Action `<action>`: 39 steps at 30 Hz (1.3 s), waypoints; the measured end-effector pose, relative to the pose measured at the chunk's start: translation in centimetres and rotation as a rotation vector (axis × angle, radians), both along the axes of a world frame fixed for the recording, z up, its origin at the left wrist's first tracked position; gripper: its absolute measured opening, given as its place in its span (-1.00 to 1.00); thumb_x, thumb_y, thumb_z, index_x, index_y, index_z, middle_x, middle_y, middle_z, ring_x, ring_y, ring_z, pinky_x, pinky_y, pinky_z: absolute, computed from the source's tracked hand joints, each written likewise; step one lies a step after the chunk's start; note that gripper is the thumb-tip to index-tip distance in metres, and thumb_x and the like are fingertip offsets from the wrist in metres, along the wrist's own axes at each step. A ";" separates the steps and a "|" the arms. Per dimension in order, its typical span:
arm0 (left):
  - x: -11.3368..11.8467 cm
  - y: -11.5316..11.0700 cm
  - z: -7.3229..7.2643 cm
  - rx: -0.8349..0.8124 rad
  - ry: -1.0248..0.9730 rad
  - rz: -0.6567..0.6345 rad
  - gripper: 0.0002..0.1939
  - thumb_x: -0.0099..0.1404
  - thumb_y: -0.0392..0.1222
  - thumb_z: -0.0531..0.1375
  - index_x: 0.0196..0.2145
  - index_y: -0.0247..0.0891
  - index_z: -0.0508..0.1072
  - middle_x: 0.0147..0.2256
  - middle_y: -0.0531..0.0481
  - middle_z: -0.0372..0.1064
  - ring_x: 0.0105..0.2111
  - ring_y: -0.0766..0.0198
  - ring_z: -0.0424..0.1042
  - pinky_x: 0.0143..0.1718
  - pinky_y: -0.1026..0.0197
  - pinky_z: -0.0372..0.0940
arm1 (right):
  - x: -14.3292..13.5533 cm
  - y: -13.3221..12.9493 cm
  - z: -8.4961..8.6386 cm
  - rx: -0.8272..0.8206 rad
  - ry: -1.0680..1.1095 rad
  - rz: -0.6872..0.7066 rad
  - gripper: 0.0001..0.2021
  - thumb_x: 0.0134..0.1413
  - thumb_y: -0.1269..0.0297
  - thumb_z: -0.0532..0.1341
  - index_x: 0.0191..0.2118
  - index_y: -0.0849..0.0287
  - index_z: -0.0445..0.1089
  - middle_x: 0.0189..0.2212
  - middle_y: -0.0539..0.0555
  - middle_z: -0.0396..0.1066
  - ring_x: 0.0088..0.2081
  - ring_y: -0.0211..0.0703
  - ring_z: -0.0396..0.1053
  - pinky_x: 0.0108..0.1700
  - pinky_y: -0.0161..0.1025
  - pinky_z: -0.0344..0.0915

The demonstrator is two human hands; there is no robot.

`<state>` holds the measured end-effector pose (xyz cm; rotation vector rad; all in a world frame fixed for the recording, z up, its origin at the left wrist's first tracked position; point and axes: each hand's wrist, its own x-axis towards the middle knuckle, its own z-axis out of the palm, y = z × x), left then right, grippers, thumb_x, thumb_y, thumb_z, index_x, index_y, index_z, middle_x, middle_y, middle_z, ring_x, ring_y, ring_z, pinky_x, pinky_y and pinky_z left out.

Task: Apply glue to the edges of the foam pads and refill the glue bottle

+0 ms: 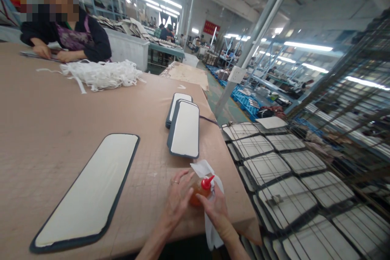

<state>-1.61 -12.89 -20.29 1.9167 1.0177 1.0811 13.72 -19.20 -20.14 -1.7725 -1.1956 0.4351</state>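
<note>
A squeeze bottle (199, 193) with a red pointed cap and amber liquid is near the table's front right edge. My left hand (179, 195) curves round its left side, fingers bent against it. From the right, my right hand (217, 207) grips the bottle, thumb across its front. White cloth (210, 227) hangs by my right hand over the edge, and its upper end shows behind the bottle. Just beyond lies a small stack of cream panels (185, 130) with dark edging. A longer cream panel (88, 191) with a dark border lies flat to the left.
The brown-covered table (146, 195) ends just right of my hands. A wire rack (274, 178) holding several cream panels stands against that side. A heap of white strips (103, 74) lies far left, before a seated person (73, 36). A grey post (234, 77) rises beyond the edge.
</note>
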 end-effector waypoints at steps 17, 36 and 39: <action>-0.4 -0.9 -0.6 -0.073 -0.099 0.012 -0.59 0.28 -0.28 -0.02 0.03 -0.10 0.42 0.07 -0.10 0.29 0.09 0.12 0.24 0.08 -0.03 0.21 | 0.3 -0.2 0.1 -0.005 -0.006 0.034 -0.52 -0.20 0.27 0.34 -0.07 0.25 0.34 -0.18 0.22 0.48 -0.13 0.10 0.44 0.00 0.02 0.32; 1.2 -3.5 -0.3 -0.590 -0.687 0.244 -0.30 0.06 -0.11 0.23 0.16 -0.24 0.21 0.01 -0.20 0.37 0.00 0.09 0.36 -0.02 0.05 0.27 | -0.6 -0.3 0.5 -0.034 0.018 0.051 -0.46 -0.23 0.37 0.33 -0.02 0.33 0.28 -0.11 0.30 0.41 -0.03 0.18 0.34 0.07 0.08 0.19; 1.5 -3.3 1.0 -0.516 -0.526 0.142 -0.33 0.03 -0.10 0.24 0.11 -0.30 0.25 -0.02 -0.24 0.39 0.01 0.04 0.35 -0.06 0.05 0.27 | -0.6 -0.2 0.5 -0.022 0.051 0.080 -0.51 -0.20 0.37 0.32 -0.05 0.29 0.30 -0.13 0.26 0.41 -0.05 0.17 0.34 0.05 0.07 0.20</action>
